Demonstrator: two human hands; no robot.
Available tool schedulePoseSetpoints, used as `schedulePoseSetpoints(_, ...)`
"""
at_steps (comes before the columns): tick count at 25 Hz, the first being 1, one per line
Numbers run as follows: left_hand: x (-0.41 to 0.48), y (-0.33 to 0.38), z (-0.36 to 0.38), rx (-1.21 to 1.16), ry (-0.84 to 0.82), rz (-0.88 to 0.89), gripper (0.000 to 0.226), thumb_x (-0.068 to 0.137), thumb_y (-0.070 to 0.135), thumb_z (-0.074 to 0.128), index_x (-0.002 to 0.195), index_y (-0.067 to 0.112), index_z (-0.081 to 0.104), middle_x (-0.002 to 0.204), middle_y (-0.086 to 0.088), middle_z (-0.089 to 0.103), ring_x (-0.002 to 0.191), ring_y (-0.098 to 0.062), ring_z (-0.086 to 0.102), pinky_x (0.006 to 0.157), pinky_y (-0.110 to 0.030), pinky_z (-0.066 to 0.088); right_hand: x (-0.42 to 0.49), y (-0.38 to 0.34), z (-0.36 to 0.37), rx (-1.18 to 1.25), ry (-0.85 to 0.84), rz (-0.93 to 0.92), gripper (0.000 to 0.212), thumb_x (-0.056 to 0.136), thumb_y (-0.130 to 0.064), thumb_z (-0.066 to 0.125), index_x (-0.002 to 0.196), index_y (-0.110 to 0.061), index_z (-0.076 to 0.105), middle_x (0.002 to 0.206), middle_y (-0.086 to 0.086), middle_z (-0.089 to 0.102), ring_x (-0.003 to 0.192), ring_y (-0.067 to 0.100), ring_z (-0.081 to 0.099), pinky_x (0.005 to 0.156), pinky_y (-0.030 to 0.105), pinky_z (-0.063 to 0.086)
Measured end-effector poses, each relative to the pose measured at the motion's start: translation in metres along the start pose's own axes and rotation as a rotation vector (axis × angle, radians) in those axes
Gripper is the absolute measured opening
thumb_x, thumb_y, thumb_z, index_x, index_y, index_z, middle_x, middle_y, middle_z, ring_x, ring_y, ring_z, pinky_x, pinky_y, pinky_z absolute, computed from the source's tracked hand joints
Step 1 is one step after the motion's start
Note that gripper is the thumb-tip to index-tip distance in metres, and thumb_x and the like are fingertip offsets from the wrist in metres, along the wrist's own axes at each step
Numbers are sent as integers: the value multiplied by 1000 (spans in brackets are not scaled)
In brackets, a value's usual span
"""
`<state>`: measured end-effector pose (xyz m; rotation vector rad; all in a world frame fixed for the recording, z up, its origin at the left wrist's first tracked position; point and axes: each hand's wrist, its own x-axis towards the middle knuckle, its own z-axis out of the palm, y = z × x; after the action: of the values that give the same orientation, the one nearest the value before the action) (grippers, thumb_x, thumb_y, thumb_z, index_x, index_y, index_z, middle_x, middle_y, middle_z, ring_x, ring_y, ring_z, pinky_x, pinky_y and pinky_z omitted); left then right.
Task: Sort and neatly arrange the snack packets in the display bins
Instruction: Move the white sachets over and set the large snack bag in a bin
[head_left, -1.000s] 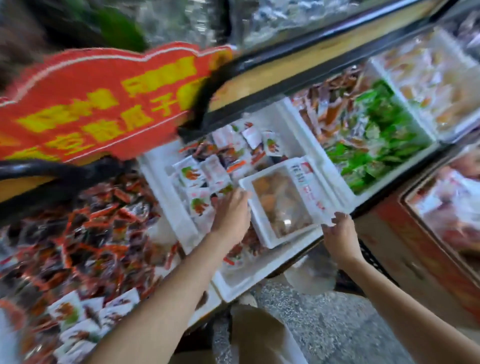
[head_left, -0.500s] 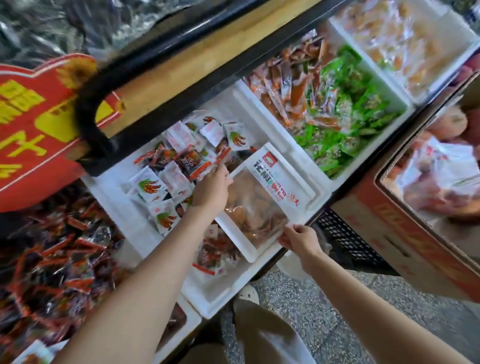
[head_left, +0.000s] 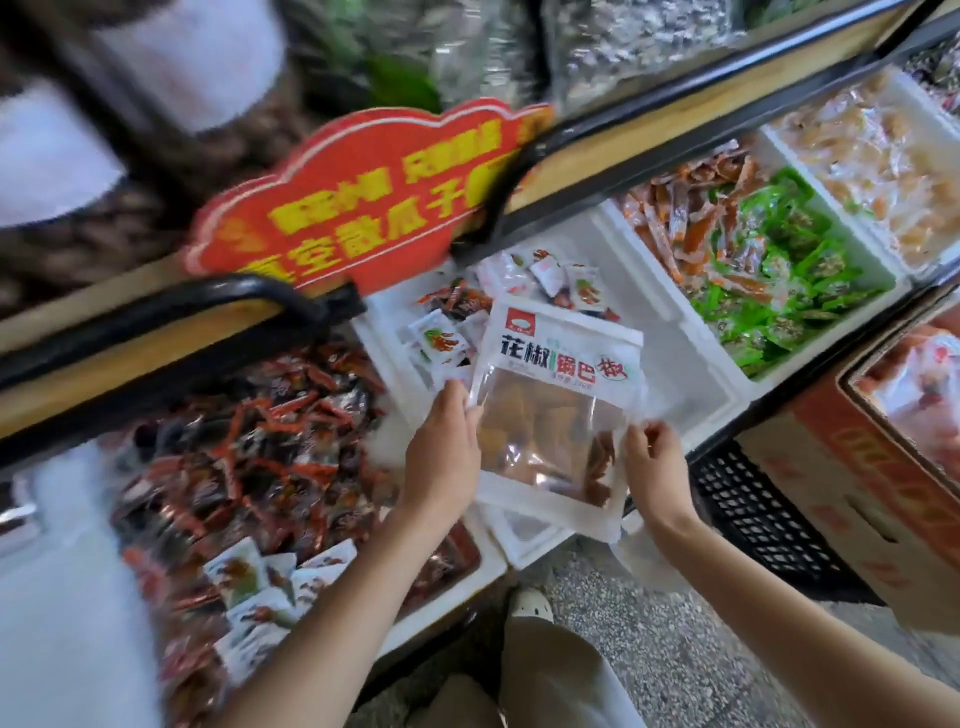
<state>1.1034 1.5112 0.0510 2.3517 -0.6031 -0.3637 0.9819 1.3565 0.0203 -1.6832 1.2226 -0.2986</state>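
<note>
Since half a second ago the big bag (head_left: 556, 410) has come up off the packets and turned to face the camera, its white printed band on top and its clear window, showing brown pieces, below. The left hand (head_left: 441, 447), which lay flat beside the bag, now pinches its left edge between thumb and fingers. The right hand (head_left: 655, 457) has climbed from the bottom corner and now pinches the lower right edge, fingers curled.

The bag hangs tilted over the near half of the middle bin (head_left: 691, 364), a white foam box. Behind the bag, at the bin's far end, lie small white packets (head_left: 561, 280) mixed with red ones. The bag hides most of what lies in the bin's near part; its lower edge overhangs the bin's front rim.

Left of the bag, another bin holds a heap of red and dark packets (head_left: 270, 447), with a few white ones (head_left: 265, 582) at its near end. Above that heap and behind the bag's upper left corner stands a red sign (head_left: 363, 208) with yellow letters, partly covering the far left corner of the middle bin. A black rail (head_left: 249, 291) runs under it.

Right of the bag, the next bin holds orange sticks (head_left: 691, 218) and green packets (head_left: 779, 280); farther right are pale packets (head_left: 872, 161), blurred. Lower right of the bag sit a black crate (head_left: 753, 514) and a cardboard box (head_left: 857, 483). Below is the speckled floor (head_left: 675, 649).
</note>
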Motion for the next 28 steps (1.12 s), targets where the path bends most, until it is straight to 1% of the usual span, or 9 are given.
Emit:
schedulePoseSetpoints(4,-76,-74,-51,-53,107,-210,19,102,23,38,84,19,35,64,4,42,49,-8,38,40,-16,28,-70,-14,53,-50,-193,-145,11,99,-16,38,99,-8,45,82,0,51,76,18,49,65,29,37)
schedulePoseSetpoints(8,-152,-154,-104,-63,283,-359,24,101,20,40,78,22,33,62,-1,42,52,-8,39,44,-20,24,-142,-35,122,-165,-434,-331,9,98,-17,41,90,-12,41,75,-1,49,67,15,48,58,27,32)
schedulePoseSetpoints(12,-222,-222,-146,-152,527,-500,28,99,12,44,75,20,30,61,-1,40,53,-14,39,52,-31,30,-215,-64,197,-172,-624,-541,5,97,-9,42,96,-14,40,77,-13,45,69,-1,44,59,9,31)
schedulePoseSetpoints(14,-253,-253,-161,-145,598,-592,25,98,10,44,77,14,32,60,-3,38,53,-17,38,54,-34,30,-244,-74,237,-224,-727,-626,4,97,-10,42,93,-12,41,74,-10,45,66,8,45,60,16,30)
schedulePoseSetpoints(17,-293,-287,-176,-186,657,-717,29,98,9,44,73,14,31,59,-4,38,53,-15,38,58,-37,34,-281,-82,299,-360,-833,-685,15,95,-19,46,99,-5,49,84,5,53,77,25,50,63,27,28)
schedulePoseSetpoints(20,-315,-309,-177,-242,692,-855,36,97,6,46,69,21,30,64,-5,45,61,-19,45,63,-32,33,-311,-86,345,-512,-881,-739,12,93,-11,41,100,-7,50,96,12,60,86,30,57,73,31,41)
schedulePoseSetpoints(22,-323,-319,-176,-286,683,-919,27,97,5,47,75,15,36,67,-1,45,69,-22,47,63,-30,33,-326,-86,366,-602,-920,-744,20,94,-8,38,109,-5,51,109,16,60,99,32,58,85,33,43)
schedulePoseSetpoints(25,-326,-336,-173,-351,639,-987,8,98,7,47,97,3,40,72,-1,50,73,-26,52,61,-32,36,-335,-82,383,-879,-1008,-762,38,97,-11,36,133,-1,37,133,20,42,121,34,45,100,38,39)
schedulePoseSetpoints(28,-326,-342,-170,-333,637,-989,24,93,5,53,112,-6,43,99,-18,56,92,-35,59,67,-41,46,-330,-74,369,-907,-1092,-776,45,98,-16,40,139,-2,32,139,19,36,128,34,38,105,39,35)
